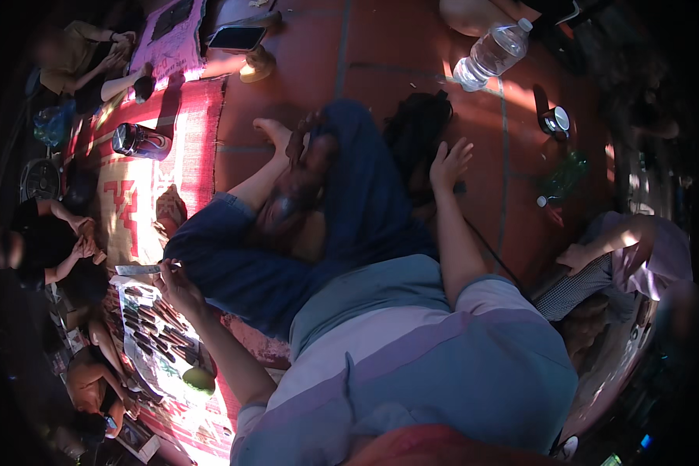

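Observation:
My left hand (180, 290) is closed on one end of a flat, pale strip-like tool (138, 269), which points out to the left; its exact kind is unclear. Beneath and beside that hand, several slim tools (159, 325) with dark and brown handles lie in rows on a light printed sheet (137, 361). My right hand (452, 165) is raised on the other side, fingers spread, holding nothing. Between my bent legs rests a lumpy, reddish-brown carved-looking piece (291, 198), partly in shadow and hard to make out.
A red patterned mat (196, 116) covers the left side, with a dark jar (141, 141) and a green round thing (199, 380) on it. On the tiled floor are a phone (238, 38), a clear bottle (495, 53), a cup (556, 119) and a green bottle (567, 177). Other people sit left and right.

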Demonstrator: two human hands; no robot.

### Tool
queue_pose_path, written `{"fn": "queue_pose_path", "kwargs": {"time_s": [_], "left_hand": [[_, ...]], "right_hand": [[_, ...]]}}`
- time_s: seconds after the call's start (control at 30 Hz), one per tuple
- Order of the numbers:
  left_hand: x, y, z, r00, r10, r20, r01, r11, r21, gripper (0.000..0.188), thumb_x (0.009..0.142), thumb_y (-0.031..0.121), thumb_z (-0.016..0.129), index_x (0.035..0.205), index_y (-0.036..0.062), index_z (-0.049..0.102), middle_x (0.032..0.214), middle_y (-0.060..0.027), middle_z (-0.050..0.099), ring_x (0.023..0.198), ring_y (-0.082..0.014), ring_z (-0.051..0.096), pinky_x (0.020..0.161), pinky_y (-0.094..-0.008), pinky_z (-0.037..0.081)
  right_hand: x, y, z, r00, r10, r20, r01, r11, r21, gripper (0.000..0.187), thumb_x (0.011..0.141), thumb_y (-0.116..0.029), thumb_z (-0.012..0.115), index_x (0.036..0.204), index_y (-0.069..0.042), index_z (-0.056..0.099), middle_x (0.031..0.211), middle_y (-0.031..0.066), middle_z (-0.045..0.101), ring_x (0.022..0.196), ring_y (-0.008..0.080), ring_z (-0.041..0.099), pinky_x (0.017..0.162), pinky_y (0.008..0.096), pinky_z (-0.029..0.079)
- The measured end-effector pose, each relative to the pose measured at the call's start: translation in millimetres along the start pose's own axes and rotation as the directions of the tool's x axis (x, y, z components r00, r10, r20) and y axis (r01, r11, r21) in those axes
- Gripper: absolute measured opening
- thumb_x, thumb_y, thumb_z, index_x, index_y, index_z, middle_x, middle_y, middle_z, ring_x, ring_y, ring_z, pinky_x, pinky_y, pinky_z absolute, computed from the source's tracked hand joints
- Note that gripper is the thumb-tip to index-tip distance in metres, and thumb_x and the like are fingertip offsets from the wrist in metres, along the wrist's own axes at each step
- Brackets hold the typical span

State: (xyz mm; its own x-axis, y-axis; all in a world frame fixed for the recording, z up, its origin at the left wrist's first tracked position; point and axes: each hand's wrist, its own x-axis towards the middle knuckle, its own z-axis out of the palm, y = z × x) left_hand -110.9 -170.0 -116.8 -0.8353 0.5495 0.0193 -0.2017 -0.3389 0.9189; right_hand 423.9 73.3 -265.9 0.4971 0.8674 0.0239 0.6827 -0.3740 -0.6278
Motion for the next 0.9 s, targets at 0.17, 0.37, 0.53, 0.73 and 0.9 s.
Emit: {"fn": "queue_pose_path", "kwargs": {"time_s": [0.17, 0.37, 0.53, 0.73, 0.9], "left_hand": [[-5, 1, 7, 1.0, 0.016, -0.017, -0.015, 1.0, 0.027, 0.018, 0.095, 0.011, 0.059, 0.104, 0.0069, 0.044, 0.093, -0.0124, 0.066, 0.082, -0.0186, 0.064, 0.075, -0.0306, 0.056], [-11, 5, 14, 0.999, 0.042, -0.033, -0.04, 0.997, 0.072, 0.015, 0.095, 0.009, 0.06, 0.099, 0.0058, 0.046, 0.09, -0.0124, 0.066, 0.08, -0.0192, 0.065, 0.073, -0.0305, 0.057], [-9, 8, 22, 0.999, 0.04, -0.021, -0.037, 0.991, 0.131, 0.016, 0.094, 0.009, 0.06, 0.1, 0.0057, 0.045, 0.09, -0.0123, 0.066, 0.081, -0.0193, 0.065, 0.074, -0.0306, 0.057], [-6, 5, 20, 0.999, 0.036, -0.034, -0.031, 0.99, 0.141, 0.018, 0.094, 0.007, 0.06, 0.101, 0.0068, 0.044, 0.092, -0.0123, 0.066, 0.082, -0.0194, 0.065, 0.075, -0.0313, 0.057], [-10, 3, 15, 0.996, 0.034, -0.088, -0.02, 0.989, 0.147, 0.021, 0.093, 0.008, 0.062, 0.107, 0.0076, 0.046, 0.094, -0.01, 0.066, 0.083, -0.0169, 0.065, 0.076, -0.0309, 0.057]], "right_hand": [[31, 18, -19, 0.957, 0.227, -0.178, -0.16, 0.931, 0.329, 0.075, 0.099, -0.052, 0.027, 0.151, 0.001, 0.011, 0.157, 0.026, 0.003, 0.145, 0.0432, 0.001, 0.115, 0.0582, 0.009], [41, 11, -27, 0.939, 0.335, -0.08, -0.313, 0.927, 0.207, 0.067, 0.099, -0.049, 0.03, 0.153, -0.011, 0.016, 0.158, 0.0214, 0.003, 0.145, 0.0427, 0.001, 0.115, 0.057, 0.008], [16, 13, 0, 0.956, 0.109, 0.271, -0.024, 0.953, -0.301, 0.067, 0.098, -0.048, 0.036, 0.153, -0.016, 0.017, 0.158, 0.0206, 0.007, 0.143, 0.0498, 0.004, 0.114, 0.0599, 0.007], [0, 5, 1, 0.966, 0.09, 0.242, 0.002, 0.934, -0.357, 0.075, 0.092, -0.043, 0.052, 0.153, -0.016, 0.016, 0.157, 0.021, 0.01, 0.142, 0.0481, 0.009, 0.114, 0.0575, 0.012], [-7, -14, -22, 0.918, 0.281, 0.281, -0.188, 0.93, -0.315, 0.093, 0.078, -0.033, 0.073, 0.151, -0.017, 0.017, 0.148, 0.0216, 0.028, 0.135, 0.0452, 0.029, 0.109, 0.0518, 0.033]]}}
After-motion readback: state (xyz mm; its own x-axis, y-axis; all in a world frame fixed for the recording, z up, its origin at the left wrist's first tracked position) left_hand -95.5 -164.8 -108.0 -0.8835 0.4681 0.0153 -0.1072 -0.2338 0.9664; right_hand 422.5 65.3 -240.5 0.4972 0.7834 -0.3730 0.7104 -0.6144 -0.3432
